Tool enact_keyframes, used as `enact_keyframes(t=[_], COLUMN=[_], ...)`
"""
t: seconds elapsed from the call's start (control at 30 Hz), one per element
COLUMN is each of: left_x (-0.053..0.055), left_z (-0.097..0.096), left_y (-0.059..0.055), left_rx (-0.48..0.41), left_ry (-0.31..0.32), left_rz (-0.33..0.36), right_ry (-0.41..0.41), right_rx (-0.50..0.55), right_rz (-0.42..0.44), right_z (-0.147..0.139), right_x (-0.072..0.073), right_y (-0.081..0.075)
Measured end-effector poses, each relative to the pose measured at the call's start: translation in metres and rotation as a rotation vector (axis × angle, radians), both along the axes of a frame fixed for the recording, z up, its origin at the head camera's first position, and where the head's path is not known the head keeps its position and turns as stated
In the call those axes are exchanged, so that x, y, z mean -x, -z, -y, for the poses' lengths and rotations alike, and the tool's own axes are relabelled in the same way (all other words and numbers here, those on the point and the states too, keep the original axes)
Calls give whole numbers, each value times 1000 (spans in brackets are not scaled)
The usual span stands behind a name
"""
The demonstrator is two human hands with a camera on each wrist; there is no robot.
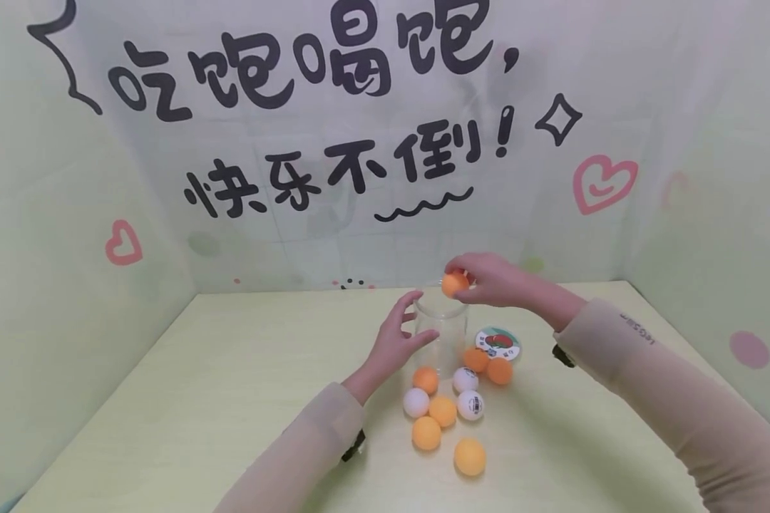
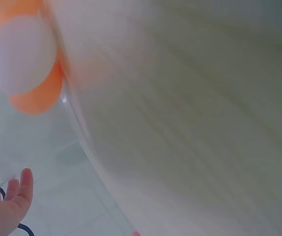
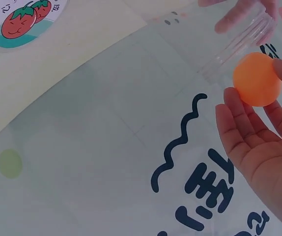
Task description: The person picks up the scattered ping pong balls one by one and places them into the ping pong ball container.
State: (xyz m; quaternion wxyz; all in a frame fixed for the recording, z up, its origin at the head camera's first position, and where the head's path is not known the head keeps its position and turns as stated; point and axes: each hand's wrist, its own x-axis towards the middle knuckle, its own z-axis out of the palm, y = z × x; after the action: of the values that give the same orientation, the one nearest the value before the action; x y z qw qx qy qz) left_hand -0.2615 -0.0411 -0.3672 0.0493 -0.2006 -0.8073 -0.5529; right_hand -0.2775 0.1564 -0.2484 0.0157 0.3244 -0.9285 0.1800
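A clear, see-through jar (image 1: 448, 342) stands upright on the table. My left hand (image 1: 394, 335) holds it from the left side, with the thumb across its front and the fingers near its rim. Between the thumb and fingers of my right hand (image 1: 495, 280) is an orange ping-pong ball (image 1: 454, 285), right at the jar's mouth. The right wrist view shows that ball (image 3: 257, 79) pinched at the fingertips, with the jar (image 3: 239, 44) just beyond it. In front of the jar lie several orange balls (image 1: 426, 433) and white balls (image 1: 470, 405).
A round card with tomatoes printed on it (image 1: 502, 340) lies right of the jar, beside two darker orange balls (image 1: 500, 371). One orange ball (image 1: 470, 457) sits closest to the front. A printed cloth backdrop (image 1: 334, 235) rises behind the pale table (image 1: 231, 385).
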Motion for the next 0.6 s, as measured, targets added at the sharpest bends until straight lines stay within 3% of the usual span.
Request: enact_keyframes(t=[0.2,0.43,0.53,0.6], left_x=[-1,-20,-19,-14], left_z=[0,-6,-7,-8], left_y=[-3,-31,-33,-28], left_rx=[3,12,13,10], left_ry=[2,-4,-16,-21], left_rz=[2,11,21,16], right_ry=[-27,-52,-61,-61], right_rx=[-25,-17,-22,-29], right_rz=[34,27,28,41], right_z=[7,6,5,3], right_x=[6,11,14,15], right_y=[7,11,11,11])
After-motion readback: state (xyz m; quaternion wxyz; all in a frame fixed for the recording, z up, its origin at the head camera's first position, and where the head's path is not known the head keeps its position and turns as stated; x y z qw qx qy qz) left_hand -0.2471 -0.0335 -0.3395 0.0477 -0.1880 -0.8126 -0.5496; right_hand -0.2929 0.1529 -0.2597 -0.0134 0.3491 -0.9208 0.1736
